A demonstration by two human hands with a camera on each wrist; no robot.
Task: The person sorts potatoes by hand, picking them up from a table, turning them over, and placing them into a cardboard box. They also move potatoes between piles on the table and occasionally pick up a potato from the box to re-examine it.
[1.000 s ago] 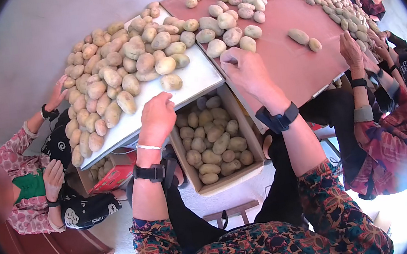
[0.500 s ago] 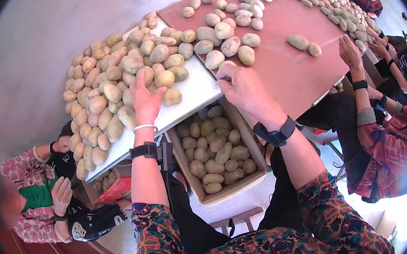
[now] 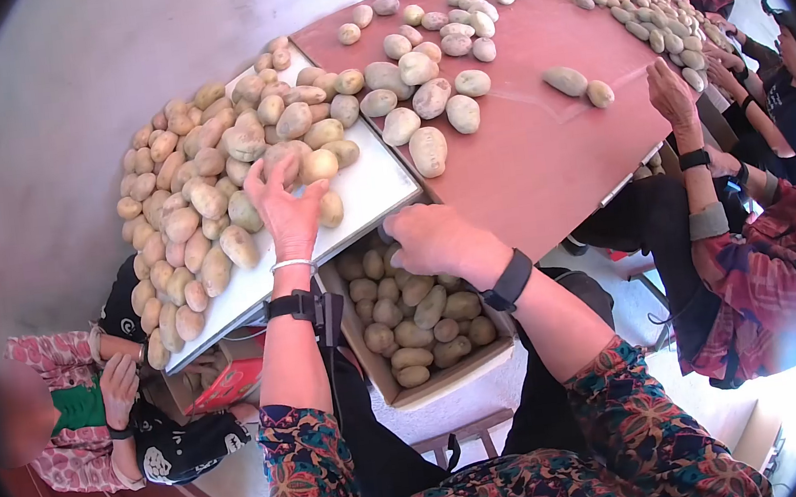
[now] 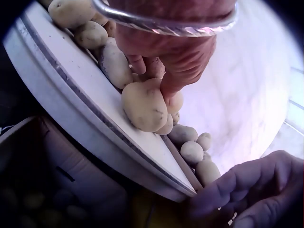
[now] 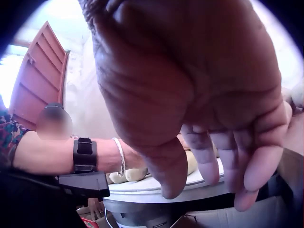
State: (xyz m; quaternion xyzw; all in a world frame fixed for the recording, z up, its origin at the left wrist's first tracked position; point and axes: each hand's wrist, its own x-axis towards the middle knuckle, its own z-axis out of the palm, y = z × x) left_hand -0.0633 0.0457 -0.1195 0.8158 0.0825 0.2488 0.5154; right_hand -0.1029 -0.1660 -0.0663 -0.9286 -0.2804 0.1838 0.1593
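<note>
Potatoes point(image 3: 206, 200) lie heaped on a white tabletop point(image 3: 371, 178). My left hand point(image 3: 288, 212) is at the heap's near side, its fingers and thumb spread round a pinkish potato point(image 3: 285, 153); in the left wrist view that potato point(image 4: 155, 68) shows between the fingers, beside a larger pale one point(image 4: 144, 105). My right hand point(image 3: 446, 240) is over the back of a cardboard box point(image 3: 452, 381) of potatoes, below the tabletop corner. The right wrist view shows this hand point(image 5: 199, 95) holding nothing, with fingers hanging loosely.
A red tabletop point(image 3: 535, 159) adjoins on the right, with scattered potatoes point(image 3: 428, 152) and a long heap point(image 3: 625, 2) along its back edge. People sit at the left point(image 3: 82, 402) and right point(image 3: 765, 285); one's raised hand point(image 3: 673, 94) is at the red edge. Another box point(image 3: 222, 381) stands lower left.
My left hand has moved up from the near edge into the heap, its fingers now round a potato. My right hand has moved down from the red tabletop to above the box.
</note>
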